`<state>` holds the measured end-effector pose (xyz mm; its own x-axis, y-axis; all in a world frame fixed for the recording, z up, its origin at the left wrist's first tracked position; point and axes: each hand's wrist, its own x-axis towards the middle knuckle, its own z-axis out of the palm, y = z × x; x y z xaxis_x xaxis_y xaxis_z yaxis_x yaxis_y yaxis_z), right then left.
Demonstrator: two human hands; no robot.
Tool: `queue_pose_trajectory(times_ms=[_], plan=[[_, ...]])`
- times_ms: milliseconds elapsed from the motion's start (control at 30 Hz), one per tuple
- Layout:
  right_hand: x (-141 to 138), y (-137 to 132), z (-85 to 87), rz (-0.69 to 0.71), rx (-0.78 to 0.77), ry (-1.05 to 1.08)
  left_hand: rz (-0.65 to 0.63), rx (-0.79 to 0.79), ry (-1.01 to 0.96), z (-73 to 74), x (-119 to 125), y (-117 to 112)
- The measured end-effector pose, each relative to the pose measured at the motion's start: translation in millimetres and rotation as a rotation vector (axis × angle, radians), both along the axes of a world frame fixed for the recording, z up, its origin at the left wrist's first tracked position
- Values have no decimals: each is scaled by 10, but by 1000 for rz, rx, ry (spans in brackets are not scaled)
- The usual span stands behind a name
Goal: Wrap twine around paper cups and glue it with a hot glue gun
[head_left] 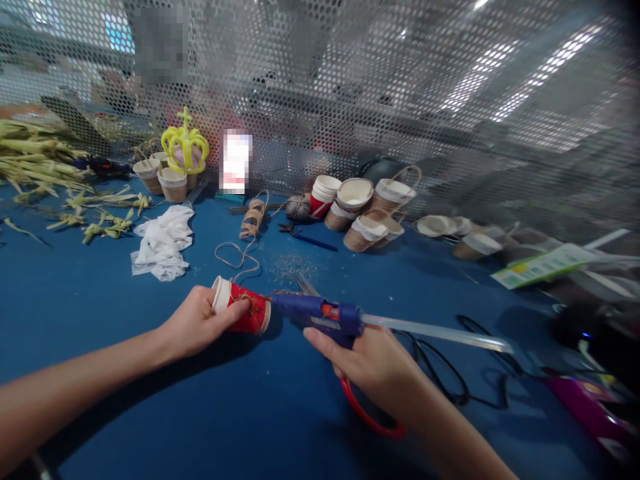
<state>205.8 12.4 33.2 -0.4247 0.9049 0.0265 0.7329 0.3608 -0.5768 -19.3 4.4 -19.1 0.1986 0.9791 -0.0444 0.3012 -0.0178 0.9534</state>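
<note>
My left hand (197,323) is closed round a red paper cup (243,313) lying on its side on the blue table (150,413), with brown twine wound near its base. My right hand (367,363) grips a blue hot glue gun (320,315). Its nozzle points left at the bottom end of the cup. A clear glue stick (435,332) sticks out of the gun's back toward the right. A black cord (450,380) trails off to the right.
Twine-wrapped cups (367,230) and a stack of red cups (323,193) stand by a perforated metal screen. A yellow crown (185,143), white cloth (163,243), loose twine (250,223), pliers (303,235), green leaf strips (40,163) and red-handled scissors (370,417) lie around.
</note>
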Motion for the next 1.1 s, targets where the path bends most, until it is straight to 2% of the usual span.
queue_pose_trajectory(times_ms=[133, 233, 333, 400, 500, 700, 833, 933, 1000, 1067, 1100], plan=[[-30, 42, 38, -59, -246, 63, -14, 21, 5, -8, 7, 0], [-9, 114, 84, -85, -365, 194, -13, 21, -10, -15, 0, -4], [62, 259, 81, -187, -385, 434, 21, 40, -25, 8, -8, -14], [127, 405, 32, -307, -346, 508, 42, 59, -37, 33, -11, -20], [221, 663, -107, -429, -266, 424, 43, 77, -47, 59, -11, -27], [307, 1032, -410, -515, -212, 230, 48, 69, -69, 24, -7, -30], [300, 1079, -398, -539, -92, 27, 35, 51, -89, 11, -13, -37], [200, 970, -237, -502, 66, -79, 26, 54, -74, 34, -6, -38], [63, 822, -102, -408, 131, -97, 7, 52, -59, 46, 4, -39], [-114, 645, 10, -217, 124, -72, -23, 69, -36, 45, 11, -44], [-208, 561, 48, -31, 90, -29, -41, 96, -12, 40, 12, -50]])
